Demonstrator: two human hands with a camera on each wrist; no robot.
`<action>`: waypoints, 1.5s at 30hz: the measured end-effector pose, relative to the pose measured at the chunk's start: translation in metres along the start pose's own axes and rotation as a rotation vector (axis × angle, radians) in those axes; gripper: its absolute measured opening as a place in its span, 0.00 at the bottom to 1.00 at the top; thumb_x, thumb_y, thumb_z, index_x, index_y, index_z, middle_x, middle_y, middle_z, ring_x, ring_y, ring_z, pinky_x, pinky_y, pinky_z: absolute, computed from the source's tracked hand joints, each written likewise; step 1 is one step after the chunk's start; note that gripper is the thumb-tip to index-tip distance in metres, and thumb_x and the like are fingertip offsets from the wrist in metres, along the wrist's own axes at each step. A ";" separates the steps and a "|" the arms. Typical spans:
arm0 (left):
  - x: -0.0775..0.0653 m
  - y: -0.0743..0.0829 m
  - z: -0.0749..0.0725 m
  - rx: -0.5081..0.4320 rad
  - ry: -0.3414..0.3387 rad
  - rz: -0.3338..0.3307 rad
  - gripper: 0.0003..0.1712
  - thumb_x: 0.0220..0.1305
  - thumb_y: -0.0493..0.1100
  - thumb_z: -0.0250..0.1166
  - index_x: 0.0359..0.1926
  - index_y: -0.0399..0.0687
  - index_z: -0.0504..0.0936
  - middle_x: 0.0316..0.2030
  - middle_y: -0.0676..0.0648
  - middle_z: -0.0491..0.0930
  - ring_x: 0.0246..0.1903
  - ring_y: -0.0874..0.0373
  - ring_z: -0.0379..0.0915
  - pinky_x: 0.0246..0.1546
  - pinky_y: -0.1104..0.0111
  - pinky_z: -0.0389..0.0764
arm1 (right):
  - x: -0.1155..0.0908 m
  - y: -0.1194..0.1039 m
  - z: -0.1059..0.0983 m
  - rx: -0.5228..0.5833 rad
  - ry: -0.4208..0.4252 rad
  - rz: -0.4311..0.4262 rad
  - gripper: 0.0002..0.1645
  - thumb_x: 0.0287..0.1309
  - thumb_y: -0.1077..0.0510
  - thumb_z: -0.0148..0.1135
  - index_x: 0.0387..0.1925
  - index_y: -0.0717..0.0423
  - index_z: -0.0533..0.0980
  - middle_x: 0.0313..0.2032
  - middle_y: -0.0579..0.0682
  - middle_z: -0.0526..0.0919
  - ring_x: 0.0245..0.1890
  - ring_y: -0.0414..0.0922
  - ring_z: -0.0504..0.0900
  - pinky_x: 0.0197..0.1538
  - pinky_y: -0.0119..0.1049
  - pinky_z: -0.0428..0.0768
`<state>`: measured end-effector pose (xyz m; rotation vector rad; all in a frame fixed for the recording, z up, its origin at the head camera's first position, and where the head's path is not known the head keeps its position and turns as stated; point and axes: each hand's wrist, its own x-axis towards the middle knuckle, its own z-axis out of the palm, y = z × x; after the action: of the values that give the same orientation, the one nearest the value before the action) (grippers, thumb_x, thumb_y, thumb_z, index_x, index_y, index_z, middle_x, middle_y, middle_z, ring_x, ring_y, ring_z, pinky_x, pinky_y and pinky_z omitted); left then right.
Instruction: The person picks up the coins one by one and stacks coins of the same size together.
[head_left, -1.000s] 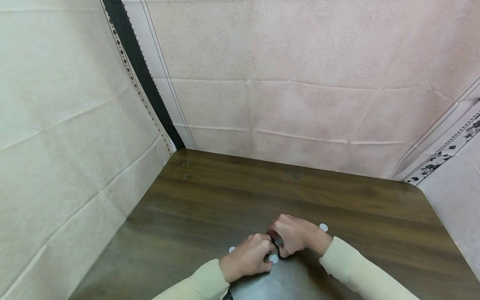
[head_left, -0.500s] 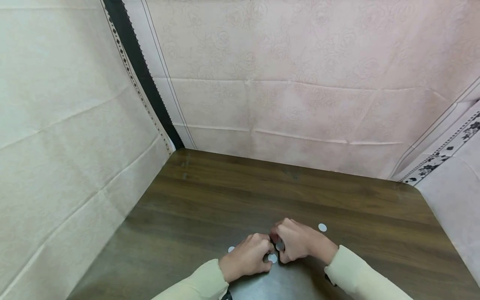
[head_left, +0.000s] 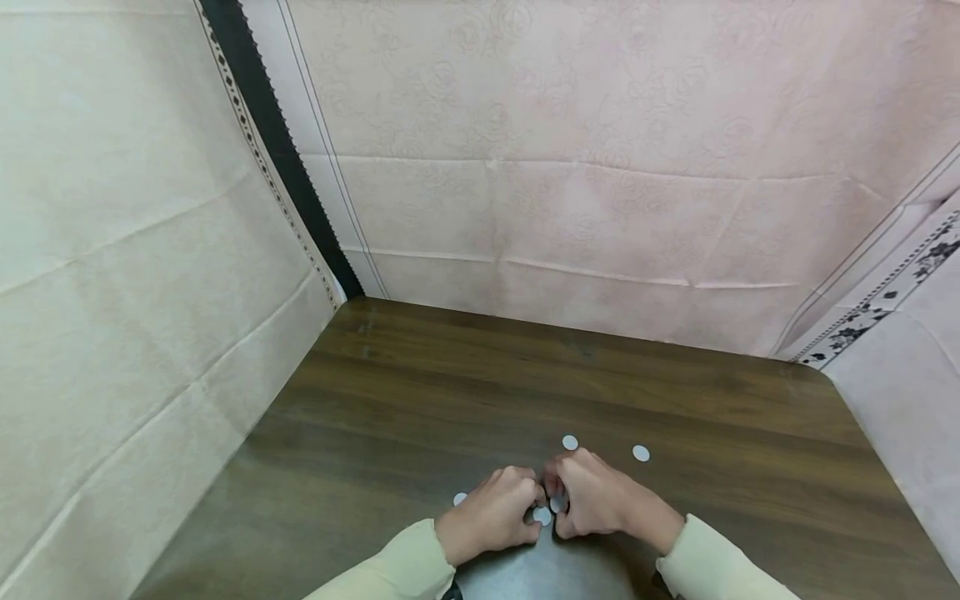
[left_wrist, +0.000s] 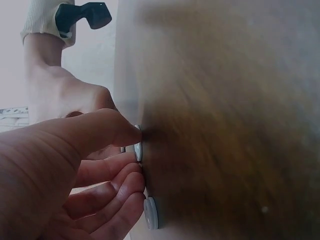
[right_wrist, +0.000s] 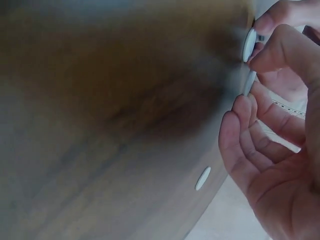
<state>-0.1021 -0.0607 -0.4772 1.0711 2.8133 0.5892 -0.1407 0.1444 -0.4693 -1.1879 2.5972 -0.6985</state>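
Two white round discs lie close together between the hands on the dark wooden table point(head_left: 420, 417). My left hand point(head_left: 491, 512) has thumb and fingers either side of one disc point(head_left: 542, 516), pinching it flat at the tabletop. Just to the right, my right hand point(head_left: 596, 498) pinches a second disc point(head_left: 557, 504) the same way; the right wrist view shows this disc point(right_wrist: 249, 82) partly hidden by the fingers. The two hands nearly meet, fingertips low at the table. Left of the left hand lies another disc point(head_left: 460, 498), partly covered by that hand in the head view.
Beyond the right hand rest two more discs, a nearer-centre disc point(head_left: 570, 442) and a disc farther right point(head_left: 641, 452). Pale cloth point(head_left: 525, 208) hangs along the back of the table, with more cloth point(head_left: 150, 333) at the left side.
My right hand has drawn slightly toward the body with its disc, bringing into view the disc behind its knuckles. The left hand has hardly moved.
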 end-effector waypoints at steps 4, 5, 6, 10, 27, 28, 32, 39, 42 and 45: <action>-0.001 0.001 0.000 -0.003 0.002 -0.014 0.09 0.54 0.40 0.76 0.25 0.54 0.84 0.23 0.60 0.66 0.24 0.71 0.60 0.24 0.80 0.63 | -0.004 -0.003 0.004 0.042 0.024 0.048 0.12 0.34 0.62 0.71 0.25 0.46 0.78 0.24 0.38 0.79 0.23 0.27 0.72 0.26 0.25 0.74; -0.001 0.001 0.000 -0.004 0.003 -0.016 0.08 0.54 0.40 0.76 0.25 0.54 0.84 0.23 0.60 0.67 0.24 0.71 0.60 0.23 0.80 0.63 | -0.005 -0.004 0.005 0.049 0.031 0.058 0.12 0.34 0.62 0.71 0.26 0.47 0.79 0.24 0.38 0.79 0.22 0.27 0.72 0.26 0.25 0.74; -0.001 0.001 0.000 -0.006 0.004 -0.019 0.08 0.54 0.40 0.77 0.25 0.54 0.84 0.23 0.61 0.67 0.24 0.71 0.60 0.23 0.80 0.63 | -0.006 -0.005 0.006 0.059 0.037 0.069 0.12 0.34 0.62 0.71 0.26 0.47 0.79 0.24 0.38 0.79 0.23 0.27 0.72 0.26 0.25 0.75; -0.001 0.001 0.000 -0.005 0.007 -0.021 0.08 0.54 0.40 0.76 0.26 0.54 0.85 0.22 0.60 0.67 0.24 0.71 0.60 0.23 0.80 0.63 | -0.009 -0.010 0.009 0.089 0.063 0.102 0.11 0.36 0.62 0.71 0.26 0.48 0.79 0.23 0.38 0.79 0.22 0.26 0.72 0.25 0.26 0.75; 0.001 0.002 0.001 -0.004 0.016 -0.030 0.15 0.53 0.38 0.76 0.20 0.55 0.78 0.22 0.60 0.66 0.22 0.70 0.60 0.21 0.79 0.62 | -0.019 -0.023 0.021 0.146 0.186 0.235 0.15 0.33 0.60 0.75 0.26 0.49 0.78 0.24 0.39 0.80 0.23 0.27 0.73 0.27 0.26 0.76; 0.002 0.002 0.001 -0.006 0.014 -0.030 0.15 0.53 0.38 0.76 0.20 0.55 0.77 0.22 0.60 0.66 0.22 0.70 0.61 0.21 0.79 0.62 | -0.019 -0.024 0.022 0.139 0.193 0.240 0.15 0.33 0.60 0.75 0.26 0.48 0.77 0.23 0.39 0.79 0.23 0.27 0.73 0.27 0.26 0.76; 0.002 0.003 0.001 -0.001 0.023 -0.027 0.17 0.51 0.39 0.77 0.18 0.55 0.76 0.21 0.60 0.67 0.22 0.70 0.61 0.21 0.79 0.63 | -0.018 -0.026 0.024 0.109 0.222 0.250 0.15 0.32 0.59 0.75 0.25 0.48 0.78 0.22 0.38 0.79 0.22 0.26 0.72 0.27 0.26 0.74; 0.002 0.003 0.000 -0.006 0.014 -0.036 0.20 0.53 0.40 0.77 0.16 0.54 0.73 0.20 0.60 0.67 0.22 0.71 0.61 0.21 0.79 0.64 | -0.017 -0.026 0.027 0.094 0.235 0.285 0.14 0.32 0.58 0.76 0.26 0.47 0.78 0.21 0.37 0.78 0.22 0.27 0.72 0.27 0.27 0.74; 0.003 0.003 -0.001 -0.011 0.005 -0.040 0.22 0.54 0.40 0.76 0.15 0.54 0.71 0.20 0.60 0.66 0.22 0.71 0.60 0.21 0.79 0.63 | -0.016 -0.027 0.027 0.096 0.233 0.295 0.14 0.33 0.58 0.76 0.26 0.47 0.78 0.20 0.37 0.78 0.21 0.27 0.72 0.26 0.27 0.74; 0.003 0.003 -0.001 -0.014 0.000 -0.040 0.24 0.54 0.39 0.76 0.15 0.55 0.69 0.20 0.61 0.64 0.22 0.71 0.59 0.21 0.79 0.62 | -0.015 -0.027 0.028 0.088 0.237 0.300 0.14 0.33 0.58 0.76 0.25 0.47 0.78 0.20 0.37 0.78 0.21 0.27 0.72 0.26 0.27 0.74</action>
<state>-0.1025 -0.0572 -0.4755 1.0103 2.8186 0.6047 -0.1022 0.1312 -0.4800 -0.7052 2.8162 -0.9225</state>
